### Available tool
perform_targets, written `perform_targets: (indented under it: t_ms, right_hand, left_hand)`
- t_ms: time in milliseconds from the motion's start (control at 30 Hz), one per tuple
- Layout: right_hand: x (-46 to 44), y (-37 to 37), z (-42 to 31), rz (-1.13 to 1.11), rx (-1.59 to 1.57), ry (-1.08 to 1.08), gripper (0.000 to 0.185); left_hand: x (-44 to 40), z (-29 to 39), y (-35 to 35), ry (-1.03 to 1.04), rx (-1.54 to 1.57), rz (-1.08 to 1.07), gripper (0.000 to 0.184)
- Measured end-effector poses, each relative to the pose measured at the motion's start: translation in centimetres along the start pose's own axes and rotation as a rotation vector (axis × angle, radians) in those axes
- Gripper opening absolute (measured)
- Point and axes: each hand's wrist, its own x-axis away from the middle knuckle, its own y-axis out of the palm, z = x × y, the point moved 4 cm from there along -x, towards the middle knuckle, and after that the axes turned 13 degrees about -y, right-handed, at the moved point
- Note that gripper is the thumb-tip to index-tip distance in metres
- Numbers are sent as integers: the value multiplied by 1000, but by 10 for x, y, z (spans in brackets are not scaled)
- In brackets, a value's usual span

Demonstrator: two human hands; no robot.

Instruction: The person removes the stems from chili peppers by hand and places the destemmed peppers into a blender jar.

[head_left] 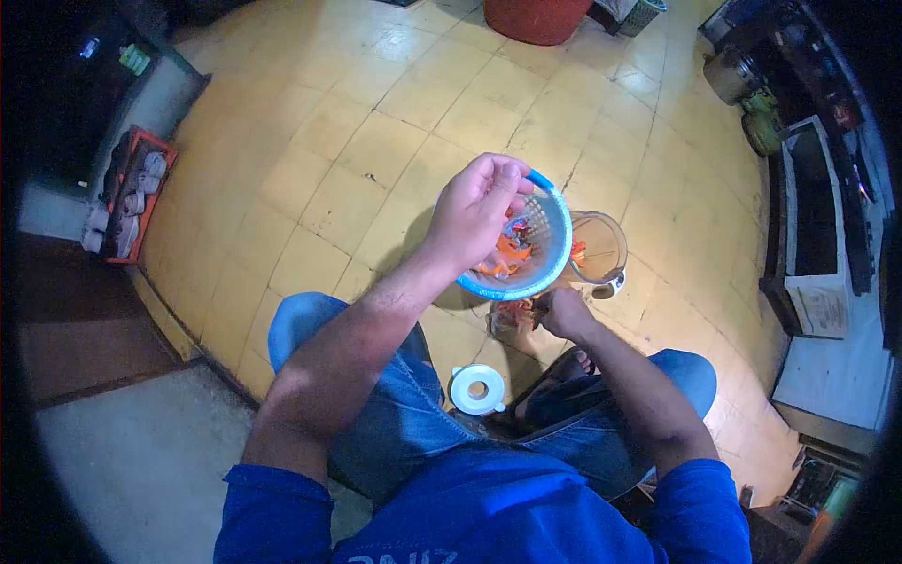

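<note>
My left hand (484,207) reaches over the near left side of a blue-rimmed mesh basket (561,246). Its fingers and thumb are pressed together, and anything between them is hidden. Orange and red pieces (507,258) and what looks like crumpled wrapping lie inside the basket. Below the rim, my right hand (566,315) is closed beside a clear plastic bag (513,316) with reddish contents; what its fingers grip cannot be made out. A clear jug (606,246) with a handle stands at the right, holding a few red-orange pieces.
A white ring-shaped lid (477,389) lies between my feet on the yellow tiled floor (357,160). Farther off are a red tub (536,21) and a grey-green basket (642,16). An orange crate (141,193) of shoes stands left; a white shelf unit (816,235) and pots stand right.
</note>
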Motion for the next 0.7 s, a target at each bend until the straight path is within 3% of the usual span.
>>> perform_targets:
  t_ms: [100,200,233,300,433,467,533,633,700]
  right_hand:
    - [18,-24,-25,-29,45,-122,26]
    - [44,-76,-54,127,-616,-106,22]
    - [52,-91,-63,136,-615,-110,22]
    - [65,-132,-71,429,-850,-238,26]
    - [80,-160,-91,747,-809,-462,27]
    - [82,-163,-94,846,-580,-549,26]
    - [85,-160,-92,884,-555,-494,25]
    - [85,-158,-89,873,-492,-397,23]
    - [85,-159,-88,944,-461,-409,22]
  left_hand:
    - [1,-3,3,-24,15,3,36]
    - [-3,-21,6,-91,64,-63,37]
    - [1,-24,9,-85,57,-66,37]
    - [8,-33,28,-283,192,-178,42]
    - [27,-43,64,-277,304,-394,47]
    - [32,-35,71,-260,251,-455,46]
    - [34,-30,81,-166,173,-522,39]
    - [32,-52,79,-283,-58,-481,31]
    - [28,-61,82,-231,-103,-460,24]
